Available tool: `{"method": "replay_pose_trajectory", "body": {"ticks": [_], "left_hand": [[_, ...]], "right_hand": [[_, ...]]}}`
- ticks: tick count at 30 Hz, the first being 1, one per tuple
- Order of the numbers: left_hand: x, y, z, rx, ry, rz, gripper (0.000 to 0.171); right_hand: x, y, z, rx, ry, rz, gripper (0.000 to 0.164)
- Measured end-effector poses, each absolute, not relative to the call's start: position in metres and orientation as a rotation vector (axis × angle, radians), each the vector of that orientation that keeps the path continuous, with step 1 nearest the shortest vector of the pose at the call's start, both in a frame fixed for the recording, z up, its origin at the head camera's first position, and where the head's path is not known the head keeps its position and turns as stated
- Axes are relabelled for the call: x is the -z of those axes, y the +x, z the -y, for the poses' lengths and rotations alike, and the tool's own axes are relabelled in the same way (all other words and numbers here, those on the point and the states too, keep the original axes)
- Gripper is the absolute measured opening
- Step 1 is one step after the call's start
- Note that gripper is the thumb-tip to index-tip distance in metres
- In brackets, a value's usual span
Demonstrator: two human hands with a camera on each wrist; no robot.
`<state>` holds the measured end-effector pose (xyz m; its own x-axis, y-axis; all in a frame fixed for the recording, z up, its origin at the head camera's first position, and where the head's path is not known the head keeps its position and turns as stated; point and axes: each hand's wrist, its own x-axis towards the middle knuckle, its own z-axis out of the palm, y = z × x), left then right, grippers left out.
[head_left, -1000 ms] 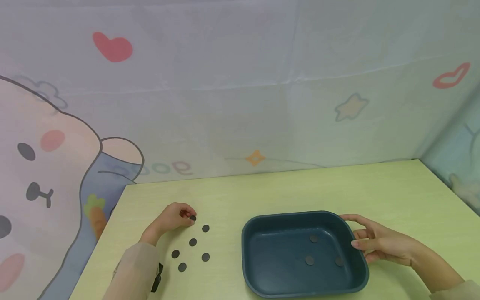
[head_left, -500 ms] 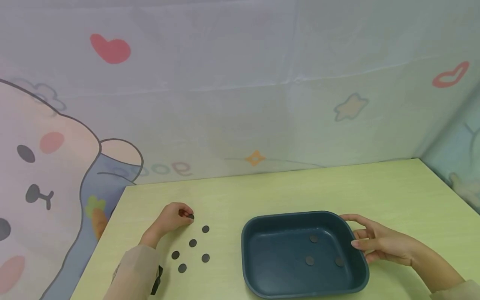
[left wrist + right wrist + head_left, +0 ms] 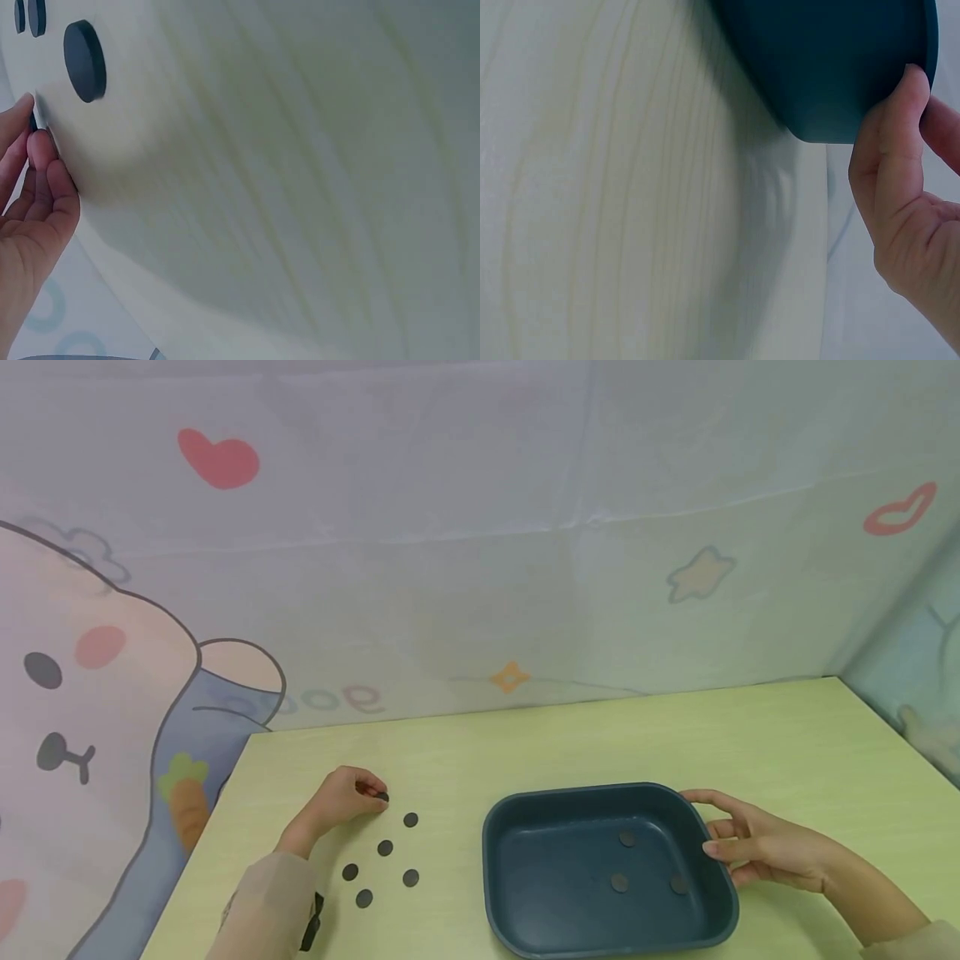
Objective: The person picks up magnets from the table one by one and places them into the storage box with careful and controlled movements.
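Observation:
Thumb and fingertips of my left hand (image 3: 337, 799) pinch a small black disc (image 3: 383, 797) low over the tabletop at the left. In the left wrist view, that hand (image 3: 45, 202) shows only the disc's dark edge between its fingers; the rest is hidden. Several similar discs lie flat nearby, among them one black disc (image 3: 411, 820) just right of the fingertips. On the right, my right hand (image 3: 772, 845) grips the right rim of a dark blue-green plastic basin (image 3: 555, 893), thumb at the rim. Three discs, including one grey-looking disc (image 3: 618, 882), lie on the basin floor.
The pale yellow-green wood-grain table (image 3: 465, 752) runs back to a printed cloth backdrop (image 3: 450, 568) with hearts and a cartoon animal. A strip of tabletop separates the loose discs from the basin's left wall.
My left hand and its pinched disc have shifted very slightly left. The right hand and basin hold still, while the head view tilts a little.

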<state>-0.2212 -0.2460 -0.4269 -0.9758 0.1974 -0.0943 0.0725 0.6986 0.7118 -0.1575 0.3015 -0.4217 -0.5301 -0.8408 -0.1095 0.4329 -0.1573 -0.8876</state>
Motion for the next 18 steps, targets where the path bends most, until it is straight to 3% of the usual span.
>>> {"method": "replay_pose_trajectory", "body": {"ticks": [18], "left_hand": [[0.4164,-0.2134,0.2465,-1.217,0.290,-2.694,0.022]], "right_hand": [[0.4203,-0.1564,-0.3026,1.815,-0.514,-1.209,0.058]]}}
